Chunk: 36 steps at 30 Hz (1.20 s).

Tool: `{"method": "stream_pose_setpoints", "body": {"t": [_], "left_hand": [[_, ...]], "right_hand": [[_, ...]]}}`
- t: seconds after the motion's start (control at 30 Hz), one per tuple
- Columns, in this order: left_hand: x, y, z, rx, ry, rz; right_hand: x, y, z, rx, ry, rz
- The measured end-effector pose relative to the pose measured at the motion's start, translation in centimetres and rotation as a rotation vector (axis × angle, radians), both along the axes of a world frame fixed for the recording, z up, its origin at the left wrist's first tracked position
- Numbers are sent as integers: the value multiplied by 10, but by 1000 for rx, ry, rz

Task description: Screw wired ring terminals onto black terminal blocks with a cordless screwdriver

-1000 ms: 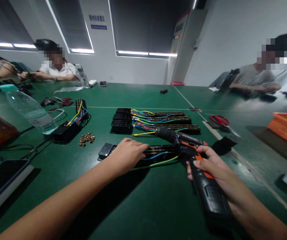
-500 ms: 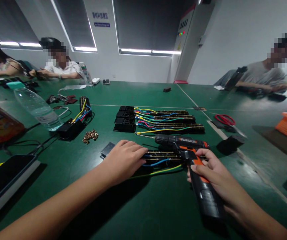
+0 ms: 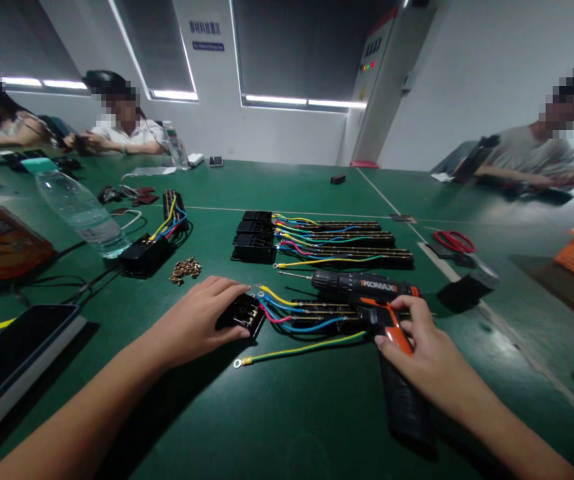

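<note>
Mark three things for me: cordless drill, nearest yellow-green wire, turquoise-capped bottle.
Cordless drill (image 3: pixel 373 287): head view, on the motor housing.
Yellow-green wire (image 3: pixel 301 349): head view, midway along its length.
Turquoise-capped bottle (image 3: pixel 81 210): head view, on the clear body.

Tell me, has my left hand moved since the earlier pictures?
Yes: your left hand has shifted left, away from the wired strips, nearer the pile of brass-coloured pieces.

One drill (image 3: pixel 367 287), five wired black units (image 3: pixel 324 312), apparently two clear bottles (image 3: pixel 79 208), three co-workers (image 3: pixel 129 138)
</note>
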<state>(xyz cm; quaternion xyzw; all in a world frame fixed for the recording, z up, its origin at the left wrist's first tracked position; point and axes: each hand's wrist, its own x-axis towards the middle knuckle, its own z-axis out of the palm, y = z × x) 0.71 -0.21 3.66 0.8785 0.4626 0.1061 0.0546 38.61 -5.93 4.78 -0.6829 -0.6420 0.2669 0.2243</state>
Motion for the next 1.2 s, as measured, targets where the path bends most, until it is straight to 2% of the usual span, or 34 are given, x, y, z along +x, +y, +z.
{"method": "stream_pose_setpoints", "body": {"t": [0.27,0.37,0.5,0.6,0.7,0.83,0.93,1.07,1.2], "left_hand": [[8,-3,-6,71,8,104],[12,-4,-7,55,-3,111],[13,-4,-7,40,-29,92],[12,-4,-7,31,-38,84],[11,-4,-8,32,-41,80],[11,-3,-10,38,-43,74],[11,-2,-10,36,-46,62],[11,-1,-10,34,-55,41],[10,-1,-9,39,-48,29]], "right_hand": [[2,-1,11,9,-349,84],[-2,-5,14,10,-631,68],[-15,-11,22,140,-1022,123],[-31,-12,33,232,-1142,218],[-52,-6,47,252,-1145,274],[-84,9,64,252,-1032,399],[-105,22,73,258,-896,602],[-122,43,75,278,-705,845],[-133,61,69,241,-651,951]]}}
